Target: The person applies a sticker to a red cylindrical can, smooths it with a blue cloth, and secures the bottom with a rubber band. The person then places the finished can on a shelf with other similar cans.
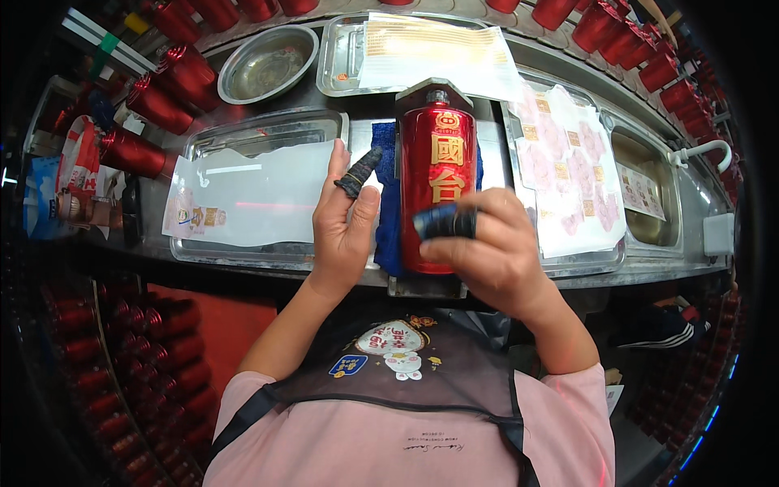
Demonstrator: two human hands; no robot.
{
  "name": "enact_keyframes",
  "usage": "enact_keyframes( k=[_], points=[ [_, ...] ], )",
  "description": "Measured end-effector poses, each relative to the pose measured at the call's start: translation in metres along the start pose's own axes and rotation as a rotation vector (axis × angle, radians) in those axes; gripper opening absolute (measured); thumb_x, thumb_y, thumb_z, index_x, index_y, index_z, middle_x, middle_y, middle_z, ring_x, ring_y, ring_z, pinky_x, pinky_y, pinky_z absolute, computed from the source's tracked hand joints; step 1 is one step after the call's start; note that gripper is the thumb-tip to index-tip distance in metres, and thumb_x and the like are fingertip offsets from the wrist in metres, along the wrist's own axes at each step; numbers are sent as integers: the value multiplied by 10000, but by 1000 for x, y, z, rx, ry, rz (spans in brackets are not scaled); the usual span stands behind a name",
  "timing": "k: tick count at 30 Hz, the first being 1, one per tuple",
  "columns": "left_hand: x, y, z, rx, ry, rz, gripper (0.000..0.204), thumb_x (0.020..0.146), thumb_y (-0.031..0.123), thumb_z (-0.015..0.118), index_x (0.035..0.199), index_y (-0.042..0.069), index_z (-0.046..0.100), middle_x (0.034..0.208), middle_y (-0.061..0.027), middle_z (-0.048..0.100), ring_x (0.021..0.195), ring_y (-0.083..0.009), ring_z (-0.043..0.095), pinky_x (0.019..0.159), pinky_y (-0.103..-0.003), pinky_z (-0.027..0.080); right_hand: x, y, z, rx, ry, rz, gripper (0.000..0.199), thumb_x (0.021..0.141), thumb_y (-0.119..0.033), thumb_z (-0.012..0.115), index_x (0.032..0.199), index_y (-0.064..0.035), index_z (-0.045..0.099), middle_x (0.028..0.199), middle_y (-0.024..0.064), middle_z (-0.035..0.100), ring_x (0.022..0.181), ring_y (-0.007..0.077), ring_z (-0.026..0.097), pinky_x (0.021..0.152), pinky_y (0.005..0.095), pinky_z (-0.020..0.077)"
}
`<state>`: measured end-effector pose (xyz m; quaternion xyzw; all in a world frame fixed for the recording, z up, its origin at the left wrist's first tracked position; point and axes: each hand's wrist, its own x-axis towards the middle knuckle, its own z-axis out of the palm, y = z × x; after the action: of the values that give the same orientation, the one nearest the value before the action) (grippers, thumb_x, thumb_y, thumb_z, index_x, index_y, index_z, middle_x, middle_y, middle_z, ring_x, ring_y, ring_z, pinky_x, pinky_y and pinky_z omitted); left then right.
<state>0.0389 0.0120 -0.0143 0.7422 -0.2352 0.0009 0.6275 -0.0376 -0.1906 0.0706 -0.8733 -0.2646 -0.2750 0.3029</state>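
A shiny red bottle (436,174) with gold characters and a gold emblem lies in a metal holder (435,86), its capped neck pointing away from me. Under it a dark blue cloth (387,235) shows on both sides. My left hand (345,223) is raised just left of the bottle, fingers apart and empty, with a black wrapping (358,172) round one finger. My right hand (495,247) is over the bottle's lower right part, fingers curled and slightly blurred. A dark blue-black wrapping (450,221) covers a finger there; whether something is pinched beneath is hidden.
On the left a metal tray (272,250) carries a translucent decal sheet (260,191). Pink-and-gold decals cover a sheet (568,170) on the right, before a sink (672,223). Behind stand a round metal basin (268,65) and a tray (345,61) with a gold-striped sheet (438,57). Red bottles (158,105) surround the bench.
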Motion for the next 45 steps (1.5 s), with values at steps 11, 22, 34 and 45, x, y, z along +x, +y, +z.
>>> enact_keyframes(
  k=[11,22,34,45],
  points=[
    [8,44,30,-448,-118,-241,496,1048,174,520,1477,-41,392,1477,-141,486,1326,-185,487,1116,-345,377,-27,0,1,139,205,206,319,624,56,802,908,-80,750,795,56,636,750,246,621,669,329,497],
    [10,50,45,-277,-4,-193,526,938,162,717,1350,-55,472,1235,-170,643,1101,-181,634,961,-330,507,-47,22,12,585,674,1014,208,878,-66,764,1013,-11,615,899,37,665,778,57,614,673,183,508],
    [10,44,43,-412,-25,-249,591,959,125,685,1438,-58,391,1389,-192,547,1227,-208,570,1053,-339,453,-31,14,29,572,604,978,190,865,-71,755,983,-19,616,874,19,641,771,53,598,663,215,494],
    [15,58,52,-159,4,-248,578,853,148,796,1273,-53,453,1122,-168,669,989,-179,675,885,-330,552,-40,47,28,617,712,1026,180,866,-71,755,956,-8,612,833,37,645,703,56,601,597,188,488]
  ],
)
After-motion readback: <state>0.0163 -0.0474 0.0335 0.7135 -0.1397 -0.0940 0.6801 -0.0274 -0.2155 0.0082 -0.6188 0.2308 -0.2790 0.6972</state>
